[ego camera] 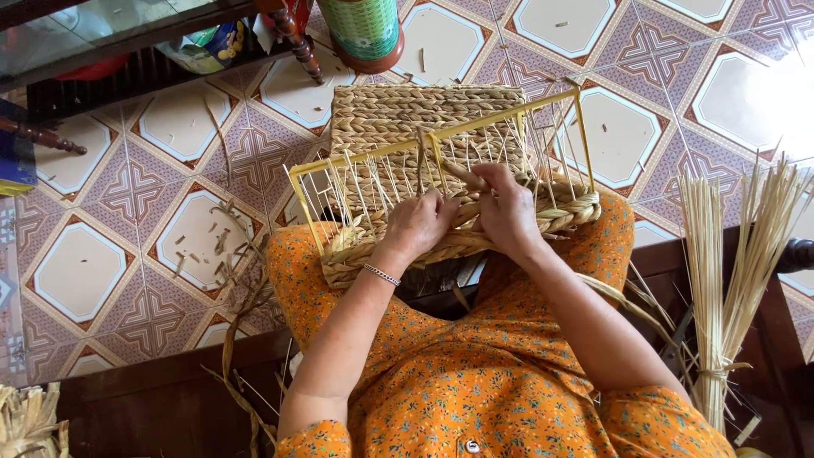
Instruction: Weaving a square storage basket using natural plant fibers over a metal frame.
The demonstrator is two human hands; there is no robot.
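A half-woven straw basket (398, 127) on a yellow wire frame (441, 136) rests tilted across my knees. Thick braided straw rope (560, 216) runs along its near rim, and thin upright strands stand between the frame bars. My left hand (415, 222), with a thin bracelet on the wrist, presses on the braid at the near edge. My right hand (509, 208) grips a braided strand (458, 174) and holds it among the uprights. Both hands sit close together over the basket's near wall.
A bundle of long dry straw stalks (729, 280) leans at my right. Straw scraps (216, 242) lie on the patterned tile floor (127, 195). A green woven container (363, 30) and a carved wooden table leg (297, 38) stand beyond the basket. Dried husks (25, 420) lie at lower left.
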